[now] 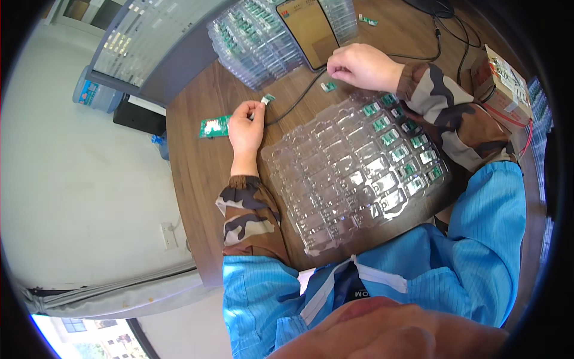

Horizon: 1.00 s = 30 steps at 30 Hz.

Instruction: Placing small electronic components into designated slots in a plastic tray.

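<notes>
My left hand is closed, its thumb and fingertips pinched at a small green circuit board that shows just beyond them. Beside it on the left lies a larger green circuit board with a brightly lit patch. A black cable runs from near my left fingers toward my right hand. My right hand is held closed in front of a phone; what its fingers hold, if anything, is hidden. Below it lies another small circuit board. A clear plastic tray sits between my forearms, small green boards filling pockets on its right side.
Stacked clear trays of boards stand at the back, the phone leaning against them. More small boards lie at the far right. A cardboard box and black cables take up the right side. A grey partition borders the back left.
</notes>
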Tool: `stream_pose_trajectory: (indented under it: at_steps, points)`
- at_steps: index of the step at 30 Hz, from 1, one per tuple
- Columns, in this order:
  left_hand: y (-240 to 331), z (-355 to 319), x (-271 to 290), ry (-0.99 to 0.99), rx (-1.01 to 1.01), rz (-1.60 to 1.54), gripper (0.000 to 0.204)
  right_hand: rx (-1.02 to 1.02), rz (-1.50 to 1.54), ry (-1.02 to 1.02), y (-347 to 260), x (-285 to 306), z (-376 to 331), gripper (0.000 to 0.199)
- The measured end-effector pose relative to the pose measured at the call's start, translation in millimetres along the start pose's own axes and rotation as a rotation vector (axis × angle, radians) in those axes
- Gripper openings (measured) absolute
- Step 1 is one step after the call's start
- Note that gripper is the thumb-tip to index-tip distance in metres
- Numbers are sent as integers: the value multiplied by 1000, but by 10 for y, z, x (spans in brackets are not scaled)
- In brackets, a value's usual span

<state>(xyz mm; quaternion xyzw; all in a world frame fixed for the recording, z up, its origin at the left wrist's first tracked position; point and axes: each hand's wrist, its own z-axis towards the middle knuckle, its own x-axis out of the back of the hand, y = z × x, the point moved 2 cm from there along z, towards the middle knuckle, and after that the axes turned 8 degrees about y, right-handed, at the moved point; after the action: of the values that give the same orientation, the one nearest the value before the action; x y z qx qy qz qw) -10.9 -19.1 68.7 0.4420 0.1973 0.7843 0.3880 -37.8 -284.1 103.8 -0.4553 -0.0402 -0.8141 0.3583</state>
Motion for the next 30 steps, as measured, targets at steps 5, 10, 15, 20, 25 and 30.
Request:
stream_pose_trajectory:
  at_steps: [5, 10, 15, 20, 25, 30]
  points:
    - [4, -37, 51, 23, 31, 38, 16, -143, 61, -150, -140, -127, 79, 25]
    - [-2, -57, -26, -9, 9, 3, 16, -170, -118, -203, -163, -243, 28, 29]
    - [-50, -50, -87, -41, -37, -26, 18, -44, -11, -162, -57, -156, -14, 12]
    - [-91, -16, 78, -39, -81, -49, 15, 18, 106, -14, -298, 379, -5, 11]
    - [-72, 11, -36, -80, -96, -125, 16, -38, 173, 148, -444, 1204, -723, 10]
    - [-137, 8, -8, -76, -115, -70, 16, -348, 117, 402, -355, 1999, -1831, 11]
